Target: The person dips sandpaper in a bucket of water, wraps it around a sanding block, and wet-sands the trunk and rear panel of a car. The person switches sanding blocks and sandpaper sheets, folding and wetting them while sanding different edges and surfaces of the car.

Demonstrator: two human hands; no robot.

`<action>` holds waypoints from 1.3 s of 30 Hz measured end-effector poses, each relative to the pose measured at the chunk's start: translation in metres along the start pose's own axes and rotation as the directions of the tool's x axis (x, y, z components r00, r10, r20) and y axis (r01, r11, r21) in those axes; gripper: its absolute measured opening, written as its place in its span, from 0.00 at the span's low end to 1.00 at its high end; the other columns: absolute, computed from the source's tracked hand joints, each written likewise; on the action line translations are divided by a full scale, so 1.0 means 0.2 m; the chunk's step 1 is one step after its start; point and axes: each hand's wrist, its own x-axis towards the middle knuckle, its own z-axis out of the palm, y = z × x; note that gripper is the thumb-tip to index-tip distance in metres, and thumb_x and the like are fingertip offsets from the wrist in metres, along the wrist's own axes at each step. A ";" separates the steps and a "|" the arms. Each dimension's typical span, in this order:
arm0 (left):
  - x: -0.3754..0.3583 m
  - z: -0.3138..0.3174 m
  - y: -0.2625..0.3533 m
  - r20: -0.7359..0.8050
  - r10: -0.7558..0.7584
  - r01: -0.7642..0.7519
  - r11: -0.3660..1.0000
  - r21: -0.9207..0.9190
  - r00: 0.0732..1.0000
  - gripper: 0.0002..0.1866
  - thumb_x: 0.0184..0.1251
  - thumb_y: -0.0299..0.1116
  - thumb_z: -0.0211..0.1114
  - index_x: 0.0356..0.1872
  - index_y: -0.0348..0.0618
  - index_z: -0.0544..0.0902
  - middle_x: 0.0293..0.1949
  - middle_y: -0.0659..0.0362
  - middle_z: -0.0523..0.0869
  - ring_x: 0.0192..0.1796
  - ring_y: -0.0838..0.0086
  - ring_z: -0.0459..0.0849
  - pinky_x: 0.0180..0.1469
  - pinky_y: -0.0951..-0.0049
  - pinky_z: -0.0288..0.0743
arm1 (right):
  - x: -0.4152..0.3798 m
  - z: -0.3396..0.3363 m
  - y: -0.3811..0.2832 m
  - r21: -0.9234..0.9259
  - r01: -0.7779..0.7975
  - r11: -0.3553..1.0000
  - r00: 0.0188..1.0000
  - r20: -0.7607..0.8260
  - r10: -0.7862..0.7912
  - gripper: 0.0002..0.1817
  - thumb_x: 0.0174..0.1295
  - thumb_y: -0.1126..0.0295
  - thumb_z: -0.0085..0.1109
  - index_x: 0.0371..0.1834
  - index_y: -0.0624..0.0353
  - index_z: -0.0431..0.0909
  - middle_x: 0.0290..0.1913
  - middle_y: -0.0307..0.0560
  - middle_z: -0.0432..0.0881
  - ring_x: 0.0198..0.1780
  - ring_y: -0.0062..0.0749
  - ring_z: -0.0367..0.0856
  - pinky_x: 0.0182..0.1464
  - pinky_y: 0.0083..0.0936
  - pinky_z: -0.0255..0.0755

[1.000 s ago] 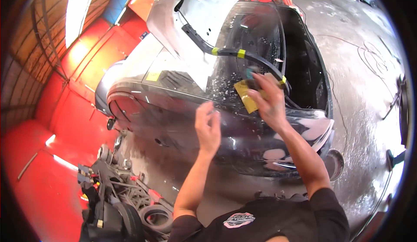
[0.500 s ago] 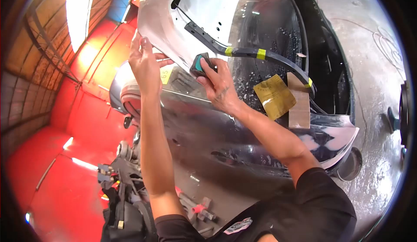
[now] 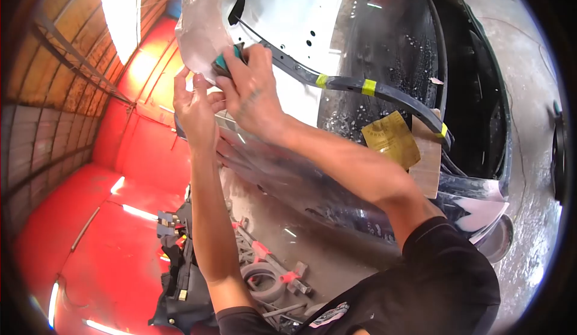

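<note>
My right hand (image 3: 255,91) is closed round a teal-and-black sanding block (image 3: 222,64), which it presses against the lower corner of a raised grey car panel (image 3: 204,31). The panel looks like a trunk lid; its inner side is white with several holes. My left hand (image 3: 198,103) grips the same corner, thumb in front and the other fingers partly hidden, close beside the block. From the panel a dark curved hinge arm (image 3: 348,84) with yellow tape bands runs right towards the car body.
A yellow-brown sandpaper sheet (image 3: 390,139) and a flat brown piece (image 3: 428,166) lie on the wet car. Below are a tape roll (image 3: 262,281), grey stands with pink parts (image 3: 288,276) and black gear (image 3: 177,263). A red wall (image 3: 144,178) stands left.
My right hand has moved the sanding block left and up along the panel, towards its corner. My left hand has stayed at the edge, now nearer the block. The camera view has shifted.
</note>
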 end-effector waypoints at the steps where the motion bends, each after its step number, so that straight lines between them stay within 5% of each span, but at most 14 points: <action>1: 0.00 -0.02 0.00 0.012 -0.013 0.013 1.000 0.017 1.000 0.17 0.87 0.30 0.50 0.69 0.35 0.67 0.47 0.38 0.87 0.31 0.60 0.93 0.29 0.66 0.92 | -0.06 -0.03 0.05 -0.006 0.044 0.999 0.999 0.015 -0.044 0.26 0.62 0.76 0.68 0.64 0.71 0.77 0.49 0.67 0.74 0.50 0.61 0.72 0.52 0.46 0.70; 5: -0.01 -0.01 0.00 0.017 -0.008 0.008 1.000 0.025 1.000 0.17 0.87 0.30 0.50 0.68 0.34 0.67 0.45 0.38 0.88 0.31 0.60 0.93 0.29 0.67 0.92 | -0.23 -0.07 0.10 -0.006 0.030 1.000 0.999 -0.018 -0.030 0.27 0.61 0.77 0.68 0.65 0.71 0.77 0.50 0.67 0.75 0.51 0.59 0.72 0.54 0.46 0.70; 9: 0.03 -0.05 0.02 0.060 -0.021 0.020 1.000 0.019 0.998 0.17 0.86 0.30 0.53 0.68 0.34 0.67 0.44 0.39 0.88 0.31 0.61 0.93 0.30 0.67 0.92 | 0.07 0.08 -0.06 0.069 -0.025 0.997 0.986 -0.161 0.036 0.28 0.60 0.75 0.71 0.65 0.71 0.78 0.51 0.66 0.76 0.50 0.60 0.74 0.53 0.48 0.71; 14: 0.03 -0.08 -0.02 0.045 -0.016 0.012 0.996 0.086 0.999 0.19 0.86 0.30 0.56 0.69 0.33 0.66 0.41 0.44 0.87 0.30 0.65 0.91 0.31 0.66 0.91 | -0.13 -0.01 0.11 0.030 0.070 0.997 0.996 -0.048 -0.069 0.26 0.62 0.75 0.68 0.65 0.70 0.79 0.55 0.68 0.76 0.56 0.60 0.72 0.58 0.49 0.70; 16: 0.00 -0.03 0.04 0.044 -0.031 0.030 0.999 0.036 0.999 0.17 0.86 0.29 0.55 0.67 0.35 0.68 0.39 0.51 0.85 0.30 0.69 0.90 0.32 0.69 0.91 | -0.01 0.09 0.06 0.014 0.077 0.997 0.989 -0.126 -0.075 0.26 0.62 0.76 0.68 0.65 0.69 0.79 0.56 0.68 0.76 0.55 0.61 0.74 0.57 0.49 0.72; 18: -0.01 -0.01 0.06 0.022 -0.055 0.055 0.998 0.001 0.998 0.13 0.86 0.28 0.55 0.64 0.38 0.72 0.35 0.60 0.80 0.30 0.75 0.88 0.34 0.72 0.91 | 0.09 0.15 0.02 0.183 -0.006 0.983 0.974 -0.223 0.048 0.26 0.63 0.74 0.67 0.65 0.70 0.78 0.58 0.69 0.74 0.56 0.63 0.73 0.58 0.50 0.72; 22: 0.00 -0.03 0.03 0.030 -0.062 0.062 0.998 0.004 0.998 0.14 0.86 0.28 0.55 0.66 0.40 0.71 0.36 0.62 0.83 0.30 0.84 0.81 0.27 0.82 0.73 | -0.02 0.13 0.04 0.176 0.041 0.983 0.983 -0.182 -0.008 0.24 0.61 0.73 0.67 0.61 0.71 0.79 0.59 0.69 0.75 0.57 0.64 0.71 0.59 0.51 0.71; 27: 0.03 -0.06 0.04 0.083 -0.023 0.017 0.997 0.080 0.996 0.15 0.86 0.28 0.54 0.67 0.39 0.70 0.37 0.58 0.84 0.29 0.79 0.85 0.27 0.78 0.81 | 0.06 0.10 0.00 0.090 0.162 0.983 0.963 -0.232 -0.137 0.29 0.59 0.72 0.70 0.64 0.71 0.79 0.58 0.74 0.74 0.60 0.64 0.73 0.62 0.48 0.72; 31: 0.00 -0.06 0.06 0.087 -0.038 0.028 0.993 0.113 0.996 0.17 0.86 0.29 0.56 0.67 0.33 0.68 0.39 0.48 0.87 0.29 0.66 0.92 0.28 0.68 0.90 | -0.02 0.12 0.06 0.251 0.028 0.968 0.968 -0.248 0.036 0.28 0.60 0.72 0.71 0.65 0.68 0.80 0.58 0.70 0.77 0.57 0.63 0.78 0.58 0.47 0.76; 34: 0.01 -0.07 0.05 0.093 -0.030 0.017 0.991 0.133 0.995 0.17 0.86 0.29 0.56 0.67 0.33 0.68 0.38 0.48 0.87 0.29 0.65 0.92 0.29 0.68 0.90 | 0.10 0.01 0.01 0.074 0.171 0.982 0.941 -0.308 -0.141 0.25 0.62 0.72 0.72 0.62 0.69 0.80 0.56 0.65 0.80 0.55 0.58 0.82 0.55 0.47 0.78; 37: 0.02 -0.06 0.05 0.121 -0.027 0.015 0.995 0.097 0.992 0.16 0.86 0.29 0.55 0.66 0.34 0.68 0.37 0.49 0.87 0.30 0.65 0.92 0.30 0.68 0.90 | 0.37 0.11 0.02 0.258 0.137 0.956 0.895 -0.446 -0.008 0.25 0.60 0.73 0.71 0.61 0.70 0.80 0.56 0.66 0.79 0.54 0.60 0.80 0.55 0.46 0.77; 39: 0.02 -0.10 -0.01 0.089 -0.016 0.005 0.992 0.125 0.996 0.16 0.86 0.29 0.55 0.66 0.34 0.68 0.37 0.48 0.88 0.30 0.65 0.92 0.31 0.68 0.91 | 0.22 0.23 0.08 0.126 0.146 0.981 0.897 -0.435 -0.078 0.25 0.59 0.74 0.71 0.60 0.71 0.80 0.55 0.67 0.78 0.55 0.61 0.79 0.57 0.45 0.76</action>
